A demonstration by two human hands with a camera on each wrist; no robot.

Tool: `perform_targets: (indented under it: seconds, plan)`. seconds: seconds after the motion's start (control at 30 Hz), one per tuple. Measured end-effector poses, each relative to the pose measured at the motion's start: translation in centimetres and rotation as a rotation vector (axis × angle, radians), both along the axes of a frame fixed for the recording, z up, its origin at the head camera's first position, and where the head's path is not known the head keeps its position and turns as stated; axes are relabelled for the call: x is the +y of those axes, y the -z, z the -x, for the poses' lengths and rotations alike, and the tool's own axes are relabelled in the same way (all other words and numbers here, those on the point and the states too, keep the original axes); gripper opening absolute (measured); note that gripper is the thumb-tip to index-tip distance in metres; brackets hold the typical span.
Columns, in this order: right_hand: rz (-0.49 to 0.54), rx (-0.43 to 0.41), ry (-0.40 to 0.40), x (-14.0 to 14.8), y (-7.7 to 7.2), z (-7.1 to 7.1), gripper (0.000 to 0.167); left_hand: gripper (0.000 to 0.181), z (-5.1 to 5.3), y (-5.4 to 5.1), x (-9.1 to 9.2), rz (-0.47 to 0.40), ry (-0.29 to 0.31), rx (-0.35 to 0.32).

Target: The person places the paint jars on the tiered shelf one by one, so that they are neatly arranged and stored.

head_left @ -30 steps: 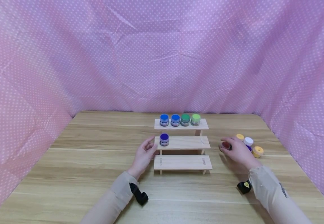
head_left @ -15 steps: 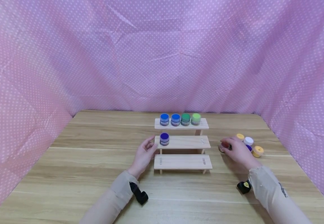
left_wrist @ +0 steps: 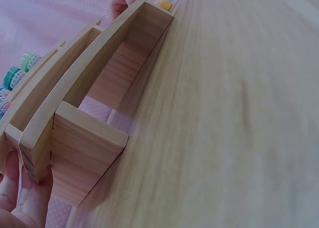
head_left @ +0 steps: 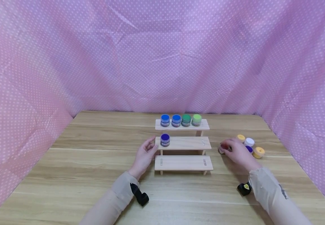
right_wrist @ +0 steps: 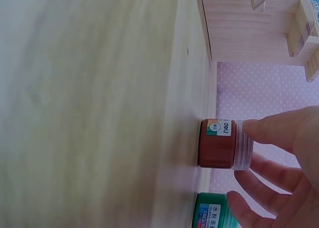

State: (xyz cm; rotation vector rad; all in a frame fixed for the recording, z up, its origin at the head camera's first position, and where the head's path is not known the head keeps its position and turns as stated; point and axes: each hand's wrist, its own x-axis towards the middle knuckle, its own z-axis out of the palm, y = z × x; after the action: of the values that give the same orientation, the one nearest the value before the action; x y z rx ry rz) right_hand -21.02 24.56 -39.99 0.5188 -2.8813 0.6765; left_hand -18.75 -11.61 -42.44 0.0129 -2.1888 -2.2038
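Observation:
In the head view my left hand (head_left: pixel 145 154) is at the left end of a three-tier wooden display stand (head_left: pixel 183 163). The left wrist view shows its thumb and fingers gripping the plank ends. Right of the stand, my right hand (head_left: pixel 238 153) pinches a red-brown paint jar (right_wrist: pixel 217 144) by its clear lid, between thumb and fingers. That jar appears upright, low at the tabletop. Beside it, under the fingers, is a green paint jar (right_wrist: pixel 209 210), hidden by the hand in the head view. A purple jar (head_left: pixel 165 140) sits at the left of the middle tier.
Two blue jars (head_left: pixel 176 120), a dark green jar (head_left: pixel 186 120) and a light green jar (head_left: pixel 196 120) line the top tier. By the right hand stand yellow jars (head_left: pixel 259 152), a white-lidded jar (head_left: pixel 249 142) and another purple jar (head_left: pixel 248 149). A pink dotted curtain (head_left: pixel 162 62) hangs behind the table.
My right hand has shifted slightly left along the table with the red-brown jar, away from the other loose jars. The left hand keeps its place at the stand.

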Motion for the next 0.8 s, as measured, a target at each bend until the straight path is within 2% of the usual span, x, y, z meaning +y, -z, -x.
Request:
perform_targets:
  seconds: [0.43,0.67,0.8]
  plan:
    - [0.01,-0.033,0.002,-0.4,0.2,-0.3,0.023,0.046,0.1,0.1,0.0,0.015,-0.016,-0.02]
    - [0.006,0.015,-0.017,-0.9,0.2,-0.6,0.021,0.046,0.0,0.0,0.1,0.01,-0.015,-0.019]
    - [0.003,0.013,-0.017,-1.1,0.2,-0.7,0.02,0.046,0.0,0.1,0.0,0.0,-0.009,-0.003]
